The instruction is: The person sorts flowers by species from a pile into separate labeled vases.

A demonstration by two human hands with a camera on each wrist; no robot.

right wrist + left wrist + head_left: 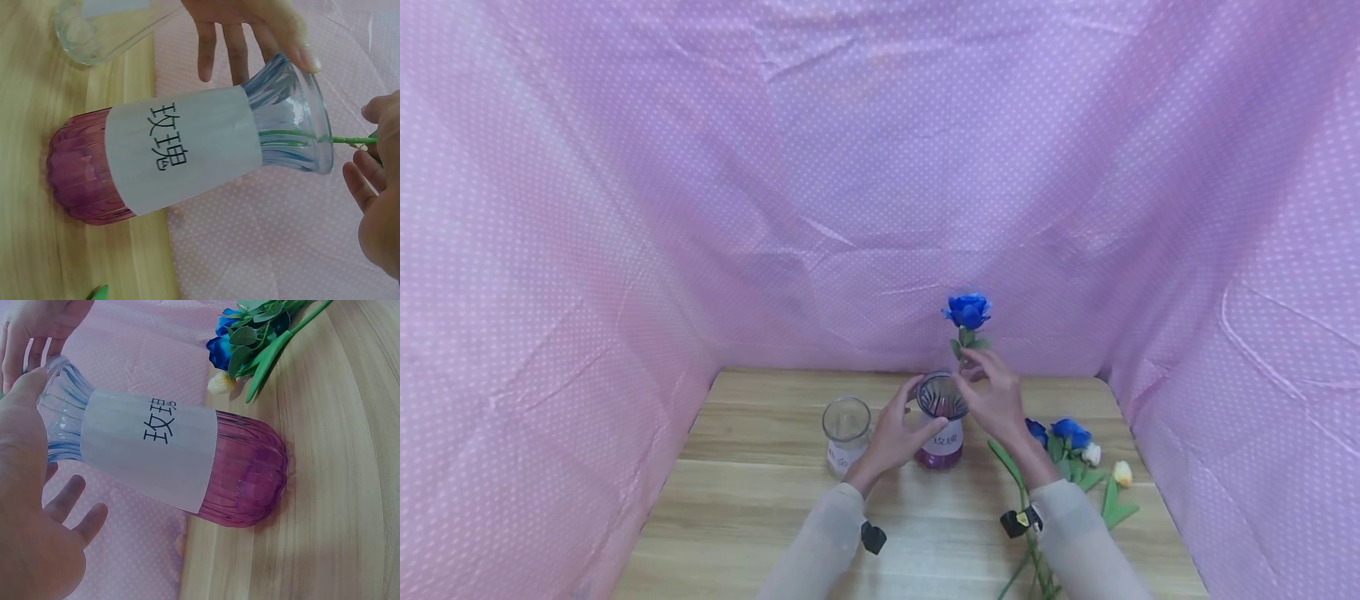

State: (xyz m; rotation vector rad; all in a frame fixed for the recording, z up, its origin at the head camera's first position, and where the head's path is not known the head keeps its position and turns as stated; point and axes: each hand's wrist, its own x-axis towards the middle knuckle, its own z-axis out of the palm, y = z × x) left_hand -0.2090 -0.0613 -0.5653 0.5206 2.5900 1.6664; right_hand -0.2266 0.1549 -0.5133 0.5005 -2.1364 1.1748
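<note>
In the head view my left hand (893,432) holds the flared neck of a fluted glass vase (942,457), thumb at the near side of its rim. The vase stands upright, bluish at the top and purple-pink at the base, with a white paper label (181,150) bearing two Chinese characters. My right hand (997,402) pinches a blue artificial rose (967,312) by its stem, just over the vase's mouth. Through the glass in the right wrist view, the green stem (287,133) shows inside the neck, its lower part hidden behind the label.
A clear glass vase (847,425), also labelled, stands left of the held one. Blue roses (1071,432), a white bud (1091,454) and a pale yellow tulip (1122,474) lie on the wooden table (715,508) at the right. Pink dotted cloth (880,200) encloses the table's back and sides.
</note>
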